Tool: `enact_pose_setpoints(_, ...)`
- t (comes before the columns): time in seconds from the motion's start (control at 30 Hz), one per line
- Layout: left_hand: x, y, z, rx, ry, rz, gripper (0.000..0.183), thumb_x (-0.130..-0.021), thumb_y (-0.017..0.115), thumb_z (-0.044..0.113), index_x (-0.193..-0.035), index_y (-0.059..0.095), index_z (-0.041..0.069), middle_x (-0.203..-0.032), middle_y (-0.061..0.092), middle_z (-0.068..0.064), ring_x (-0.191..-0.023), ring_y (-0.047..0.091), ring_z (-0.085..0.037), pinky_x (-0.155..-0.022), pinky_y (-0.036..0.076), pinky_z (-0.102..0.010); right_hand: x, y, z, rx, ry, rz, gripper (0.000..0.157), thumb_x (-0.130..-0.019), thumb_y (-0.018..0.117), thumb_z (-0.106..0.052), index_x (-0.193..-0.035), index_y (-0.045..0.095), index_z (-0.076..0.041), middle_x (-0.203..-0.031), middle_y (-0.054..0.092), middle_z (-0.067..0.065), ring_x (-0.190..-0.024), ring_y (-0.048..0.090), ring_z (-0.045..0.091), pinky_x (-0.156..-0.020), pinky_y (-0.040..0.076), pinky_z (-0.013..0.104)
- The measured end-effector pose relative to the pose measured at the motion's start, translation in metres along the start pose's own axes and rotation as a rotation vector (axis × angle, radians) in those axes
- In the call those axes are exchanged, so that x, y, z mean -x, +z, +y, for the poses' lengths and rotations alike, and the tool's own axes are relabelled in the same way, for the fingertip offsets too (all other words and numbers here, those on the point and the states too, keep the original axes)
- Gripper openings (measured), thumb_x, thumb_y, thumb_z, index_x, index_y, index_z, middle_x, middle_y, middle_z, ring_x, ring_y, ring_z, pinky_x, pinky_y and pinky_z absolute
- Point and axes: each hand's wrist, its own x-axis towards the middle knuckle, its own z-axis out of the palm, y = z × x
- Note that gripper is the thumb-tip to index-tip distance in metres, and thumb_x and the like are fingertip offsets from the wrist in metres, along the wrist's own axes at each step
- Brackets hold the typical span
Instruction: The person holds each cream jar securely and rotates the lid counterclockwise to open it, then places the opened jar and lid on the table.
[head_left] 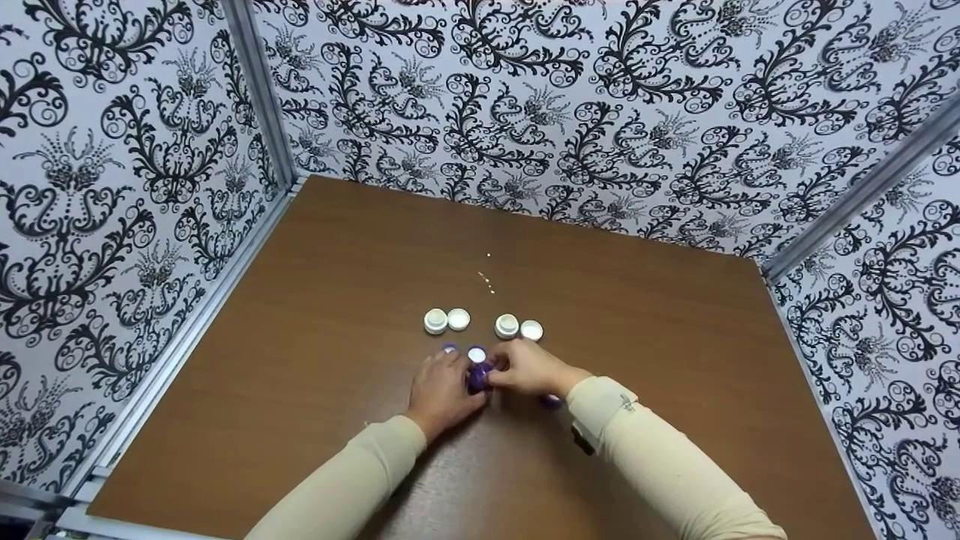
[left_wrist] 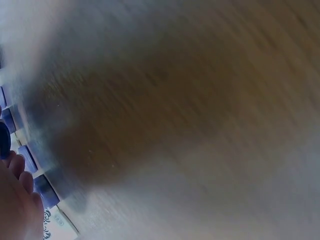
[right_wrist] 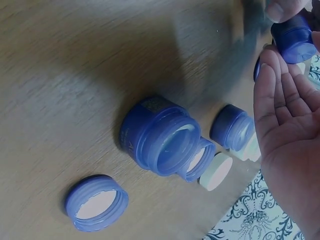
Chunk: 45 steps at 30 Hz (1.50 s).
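Observation:
Near the middle of the table both hands meet at a small dark blue-purple jar [head_left: 480, 376]. My left hand [head_left: 444, 390] grips it from the left, while the thumb and fingertips of my right hand [head_left: 529, 367] pinch it from the right. In the right wrist view the held jar [right_wrist: 294, 37] shows beyond the right hand's fingers [right_wrist: 280, 92]. Closer to that camera, a larger blue jar [right_wrist: 160, 135] stands uncapped beside an upturned blue lid [right_wrist: 97, 202]. Just beyond the hands lies a blue lid with a white liner [head_left: 477, 354].
Behind the hands are two white jars [head_left: 435, 322] [head_left: 507, 326], each beside a white lid [head_left: 458, 319] [head_left: 532, 330]. Small pale bits [head_left: 487, 280] lie farther back. Another blue jar [right_wrist: 231, 126] stands nearby. Patterned walls [head_left: 525, 112] enclose the brown table [head_left: 360, 247].

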Motion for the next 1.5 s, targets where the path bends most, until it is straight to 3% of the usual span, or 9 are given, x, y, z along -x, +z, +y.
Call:
enact_pose_setpoints(0.17, 0.0, 0.0, -0.001, 0.007, 0.001, -0.005, 0.042, -0.071, 0.079, 0.047, -0.09, 0.069, 0.01, -0.088, 0.063, -0.002, -0.09, 0.059, -0.025, -0.077, 0.046, -0.042, 0.0, 0.0, 0.001, 0.003, 0.0, 0.004, 0.008, -0.083, 0.068, -0.015, -0.088, 0.07, -0.009, -0.075, 0.066, -0.007, -0.065, 0.054, 0.004, -0.062, 0.047, 0.026)
enact_pose_setpoints(0.47, 0.002, 0.0, -0.001, 0.042, 0.008, 0.053, 0.034, -0.07, 0.079, 0.043, -0.082, 0.071, 0.012, -0.084, 0.062, -0.001, -0.087, 0.061, -0.024, -0.077, 0.049, -0.046, -0.002, 0.002, 0.004, -0.018, 0.029, -0.017, 0.008, -0.084, 0.067, -0.017, -0.087, 0.071, -0.01, -0.072, 0.062, -0.012, -0.064, 0.052, 0.003, -0.062, 0.045, 0.025)
enact_pose_setpoints(0.97, 0.001, 0.001, -0.002, 0.061, 0.036, 0.061, 0.032, -0.072, 0.077, 0.042, -0.084, 0.073, 0.012, -0.085, 0.065, -0.001, -0.086, 0.061, -0.025, -0.074, 0.047, -0.044, 0.0, 0.003, 0.004, -0.064, 0.011, 0.002, 0.012, -0.084, 0.067, -0.014, -0.091, 0.069, -0.005, -0.077, 0.065, -0.007, -0.07, 0.055, 0.006, -0.066, 0.047, 0.027)
enact_pose_setpoints(1.17, 0.0, 0.002, -0.003, 0.065, 0.049, 0.056, 0.036, -0.072, 0.078, 0.043, -0.091, 0.075, 0.012, -0.088, 0.067, -0.002, -0.086, 0.061, -0.025, -0.073, 0.048, -0.044, 0.001, 0.003, 0.007, -0.127, 0.014, 0.003, 0.014, -0.082, 0.068, -0.012, -0.092, 0.07, -0.004, -0.077, 0.067, -0.005, -0.071, 0.058, 0.006, -0.068, 0.048, 0.026)
enact_pose_setpoints(1.5, -0.002, 0.002, -0.001, 0.033, 0.052, 0.039, 0.034, -0.072, 0.077, 0.041, -0.088, 0.076, 0.011, -0.087, 0.066, -0.002, -0.086, 0.06, -0.025, -0.075, 0.047, -0.041, 0.001, 0.005, 0.01, -0.256, 0.027, -0.014, 0.017, -0.08, 0.074, -0.006, -0.095, 0.067, -0.001, -0.082, 0.068, 0.0, -0.077, 0.064, 0.011, -0.072, 0.054, 0.028)
